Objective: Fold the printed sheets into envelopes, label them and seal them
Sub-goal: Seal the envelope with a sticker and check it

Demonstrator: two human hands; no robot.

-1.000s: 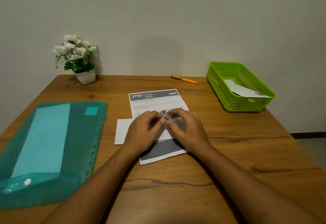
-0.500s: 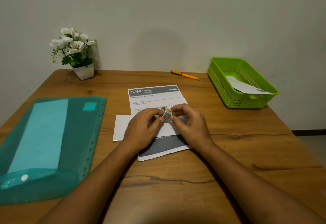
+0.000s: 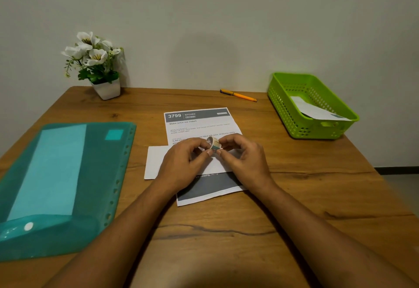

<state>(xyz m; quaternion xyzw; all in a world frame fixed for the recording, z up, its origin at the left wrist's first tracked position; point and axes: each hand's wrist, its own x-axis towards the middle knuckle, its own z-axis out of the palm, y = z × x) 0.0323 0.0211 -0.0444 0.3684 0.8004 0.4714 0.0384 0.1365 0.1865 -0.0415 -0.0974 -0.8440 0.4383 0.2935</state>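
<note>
A small patterned tape roll is pinched between the fingertips of my left hand and my right hand, just above the table's middle. Under both hands lies a white envelope, partly hidden. Beneath it a printed sheet headed "3799 KITCHEN" lies flat, its grey bottom band showing below my wrists. An orange pen rests near the back edge.
A green plastic basket at the back right holds a white envelope. A teal plastic folder with sheets inside lies on the left. A white pot of flowers stands at the back left by the wall.
Both hands have lifted the tape roll slightly and turned it between the fingertips. My head has tilted up a little, so everything sits lower in view.
</note>
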